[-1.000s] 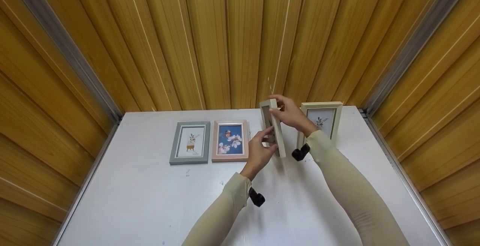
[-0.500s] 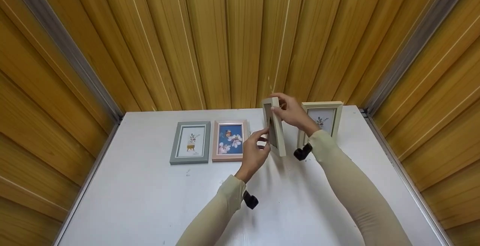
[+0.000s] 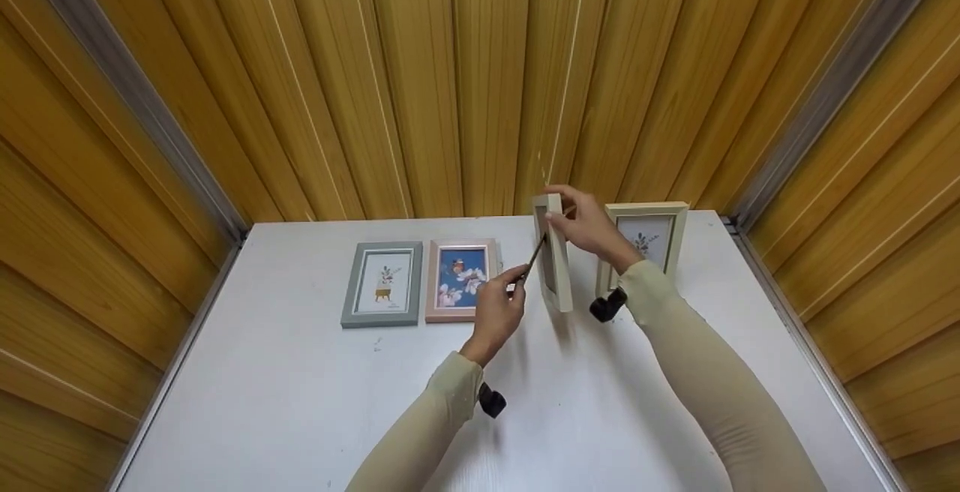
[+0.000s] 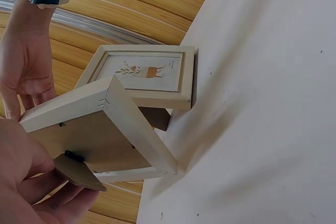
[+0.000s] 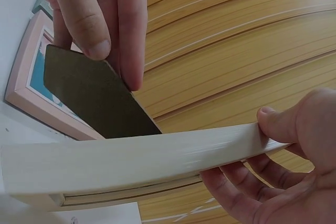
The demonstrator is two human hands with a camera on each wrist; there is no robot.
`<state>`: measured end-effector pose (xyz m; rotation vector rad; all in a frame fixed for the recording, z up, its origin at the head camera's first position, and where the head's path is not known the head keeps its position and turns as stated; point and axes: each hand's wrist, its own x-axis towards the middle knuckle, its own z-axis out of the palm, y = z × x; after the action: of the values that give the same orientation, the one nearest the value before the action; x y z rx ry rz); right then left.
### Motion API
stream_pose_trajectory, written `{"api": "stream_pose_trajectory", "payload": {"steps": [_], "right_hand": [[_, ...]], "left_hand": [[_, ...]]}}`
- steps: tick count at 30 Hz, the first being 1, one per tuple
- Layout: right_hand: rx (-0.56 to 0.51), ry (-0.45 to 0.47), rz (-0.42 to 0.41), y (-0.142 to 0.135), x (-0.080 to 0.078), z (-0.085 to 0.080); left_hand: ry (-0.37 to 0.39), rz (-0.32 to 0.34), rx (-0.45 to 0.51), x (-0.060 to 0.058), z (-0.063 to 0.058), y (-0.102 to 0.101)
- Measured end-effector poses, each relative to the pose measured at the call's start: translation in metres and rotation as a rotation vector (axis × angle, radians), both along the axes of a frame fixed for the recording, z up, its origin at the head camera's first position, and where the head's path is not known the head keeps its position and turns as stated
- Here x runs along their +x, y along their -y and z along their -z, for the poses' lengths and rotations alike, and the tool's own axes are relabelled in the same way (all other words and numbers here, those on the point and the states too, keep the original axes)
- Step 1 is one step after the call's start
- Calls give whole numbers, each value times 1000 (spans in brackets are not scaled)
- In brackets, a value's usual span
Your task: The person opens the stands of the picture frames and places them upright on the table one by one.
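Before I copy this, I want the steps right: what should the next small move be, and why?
Probably settle the held frame onto the table with its rear stand as the prop: the left hand pinches that stand, angled out from the back, the right hand grips the frame, and a similar cream frame stands nearby.

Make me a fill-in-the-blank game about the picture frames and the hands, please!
1. The left hand pinches the stand on the ____ of the held cream frame.
2. The pink frame shows pale flowers on a ____ background.
3. In the head view, the gray-green frame lies to the ____ of the pink frame.

Missing words: back; blue; left.
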<state>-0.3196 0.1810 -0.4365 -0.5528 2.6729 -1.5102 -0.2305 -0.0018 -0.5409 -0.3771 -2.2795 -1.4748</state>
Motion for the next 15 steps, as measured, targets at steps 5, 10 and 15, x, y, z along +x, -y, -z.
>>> {"api": "stream_pose_trajectory", "payload": {"steps": [5, 10, 15], "right_hand": [[1, 5, -4, -1, 0, 1], [-11, -4, -10, -2, 1, 3], [-13, -23, -5, -1, 0, 6]], "left_hand": [[-18, -12, -11, -3, 2, 4], [-26, -26, -29, -4, 4, 6], [-18, -22, -33, -4, 6, 7]]}}
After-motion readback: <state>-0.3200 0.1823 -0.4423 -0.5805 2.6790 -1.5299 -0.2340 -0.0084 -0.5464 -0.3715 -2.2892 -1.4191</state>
